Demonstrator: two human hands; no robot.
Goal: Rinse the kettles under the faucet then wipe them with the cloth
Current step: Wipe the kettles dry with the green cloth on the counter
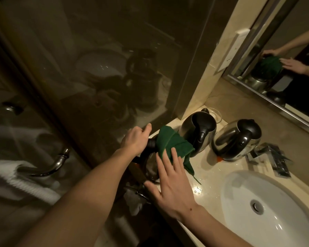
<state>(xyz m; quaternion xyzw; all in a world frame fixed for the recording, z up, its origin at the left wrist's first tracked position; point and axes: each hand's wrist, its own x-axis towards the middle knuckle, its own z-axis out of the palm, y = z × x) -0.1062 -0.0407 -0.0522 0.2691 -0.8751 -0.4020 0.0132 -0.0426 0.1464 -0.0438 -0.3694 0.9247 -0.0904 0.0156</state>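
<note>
3 kettles by sink: back kettle and faucet-side kettle stand on counter; near kettle at counter edge under green cloth. L hand grips its handle; R hand fingers flat, presses cloth.

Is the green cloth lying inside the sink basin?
No, the right hand presses the green cloth against a kettle beside the sink.

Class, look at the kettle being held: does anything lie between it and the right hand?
Yes: the green cloth lies between the right hand and the kettle, draped over its top, with the straight fingers pressing on it. The left hand grips the black handle directly, nothing between.
</note>
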